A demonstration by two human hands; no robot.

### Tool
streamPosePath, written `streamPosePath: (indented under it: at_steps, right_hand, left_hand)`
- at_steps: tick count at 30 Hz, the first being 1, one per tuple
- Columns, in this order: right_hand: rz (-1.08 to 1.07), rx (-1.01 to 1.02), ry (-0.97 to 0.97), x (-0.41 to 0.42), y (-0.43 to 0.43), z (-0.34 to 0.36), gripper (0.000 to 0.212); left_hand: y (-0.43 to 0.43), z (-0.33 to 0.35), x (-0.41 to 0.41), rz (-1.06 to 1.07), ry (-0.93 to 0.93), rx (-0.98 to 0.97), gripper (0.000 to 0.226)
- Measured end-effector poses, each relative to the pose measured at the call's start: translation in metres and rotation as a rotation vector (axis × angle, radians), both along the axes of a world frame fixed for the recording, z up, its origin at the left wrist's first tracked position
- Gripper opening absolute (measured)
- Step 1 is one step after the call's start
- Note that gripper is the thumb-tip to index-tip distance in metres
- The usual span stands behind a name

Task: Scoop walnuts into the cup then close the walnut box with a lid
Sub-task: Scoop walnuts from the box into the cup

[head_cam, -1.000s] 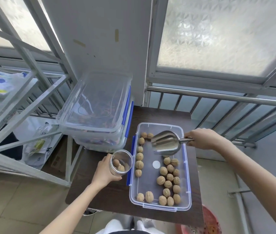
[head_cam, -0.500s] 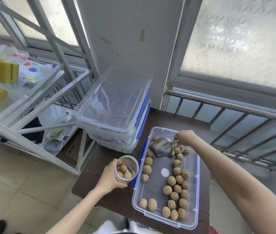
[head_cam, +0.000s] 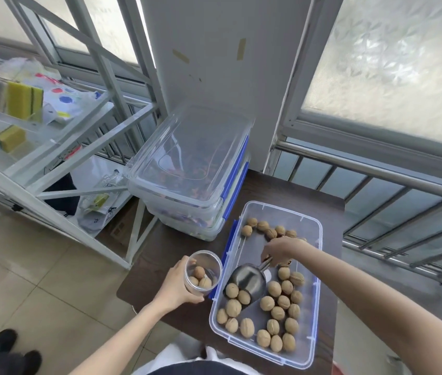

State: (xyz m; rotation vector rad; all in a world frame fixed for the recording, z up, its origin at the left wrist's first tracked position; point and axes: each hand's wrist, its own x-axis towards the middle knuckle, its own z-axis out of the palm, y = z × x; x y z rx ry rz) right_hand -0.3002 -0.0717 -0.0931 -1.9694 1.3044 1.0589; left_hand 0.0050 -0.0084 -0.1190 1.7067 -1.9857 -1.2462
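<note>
A clear walnut box [head_cam: 315, 299] with blue latches sits on a dark table [head_cam: 290, 193]; several walnuts [head_cam: 278, 312] lie in it. My right hand [head_cam: 282, 250] grips the handle of a metal scoop [head_cam: 246, 282], whose mouth points down-left among the walnuts near the box's left wall. My left hand [head_cam: 176, 288] holds a clear plastic cup [head_cam: 203, 272] upright just left of the box, with three walnuts inside. A clear lid [head_cam: 187, 155] rests on stacked boxes behind.
Stacked clear storage boxes [head_cam: 195, 212] stand at the table's back left. A white metal rack [head_cam: 52, 147] with sponges and bags is on the left. A metal railing [head_cam: 376, 171] and frosted windows run behind and to the right. Tiled floor lies below.
My right hand has brought the scoop from the box's far end to its near left, tipping its mouth down into the walnuts. The cup in my left hand stays beside the box.
</note>
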Motion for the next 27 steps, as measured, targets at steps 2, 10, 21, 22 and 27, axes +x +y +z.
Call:
streamPosePath:
  at_steps: [2, 10, 21, 22, 27]
  right_hand:
    - [-0.015, 0.041, -0.029, 0.004, 0.013, -0.009, 0.047]
    - [-0.147, 0.126, -0.115, -0.018, 0.033, -0.028, 0.046]
    - [-0.284, 0.205, -0.273, -0.048, 0.042, -0.032, 0.035]
    - [-0.298, 0.206, -0.280, -0.049, 0.043, -0.030, 0.027]
    - [-0.361, 0.235, -0.352, -0.055, 0.049, -0.013, 0.034]
  left_hand:
    - [0.001, 0.000, 0.000, 0.002, 0.002, -0.004, 0.080]
    - [-0.003, 0.002, -0.006, -0.011, 0.021, -0.032, 0.074]
    - [-0.024, 0.010, -0.008, -0.065, 0.002, -0.052, 0.076]
    - [-0.026, 0.010, -0.008, -0.066, 0.003, -0.055, 0.077]
    - [-0.034, 0.013, -0.004, -0.071, -0.005, -0.060, 0.077]
